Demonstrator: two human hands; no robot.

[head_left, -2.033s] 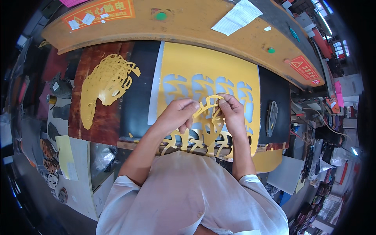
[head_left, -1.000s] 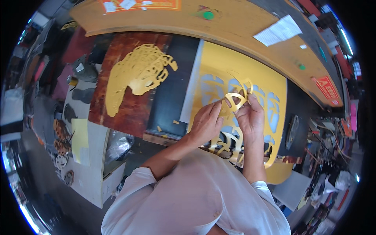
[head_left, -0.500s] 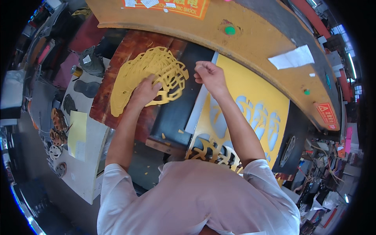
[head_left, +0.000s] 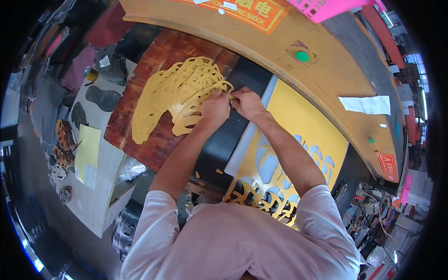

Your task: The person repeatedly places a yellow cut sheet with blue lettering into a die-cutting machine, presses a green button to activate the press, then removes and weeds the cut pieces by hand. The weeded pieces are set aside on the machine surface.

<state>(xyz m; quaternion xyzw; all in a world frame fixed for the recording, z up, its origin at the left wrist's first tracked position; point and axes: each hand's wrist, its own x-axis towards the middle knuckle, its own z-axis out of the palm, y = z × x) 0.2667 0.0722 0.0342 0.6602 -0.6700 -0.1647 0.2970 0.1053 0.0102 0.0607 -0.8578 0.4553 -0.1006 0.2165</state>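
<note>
A pile of yellow cut-out sheet pieces [head_left: 156, 95], curved and full of openings, lies fanned out on a reddish-brown board [head_left: 123, 133]. At the pile's right edge, my left hand [head_left: 216, 110] has its fingers closed on a yellow cut-out piece [head_left: 219, 86]. My right hand [head_left: 249, 103] meets it there, fingertips pinched at the same edge; a small yellow bit shows at them, and its exact shape is hidden. Beneath my right forearm lies a large yellow sheet [head_left: 291, 109] with cut-away shapes.
An orange-brown machine beam [head_left: 261, 39] with a green button [head_left: 302, 56] spans the far side. A pink basket [head_left: 322, 9] sits at its top. On the left, a pale table [head_left: 95, 205] bears dark sole-shaped pieces [head_left: 102, 99], a can [head_left: 90, 73] and a yellow paper [head_left: 87, 156].
My left hand has moved right, off the middle of the pile to its edge. My right hand has come down and left to meet it. The view has shifted, and the pink basket shows more.
</note>
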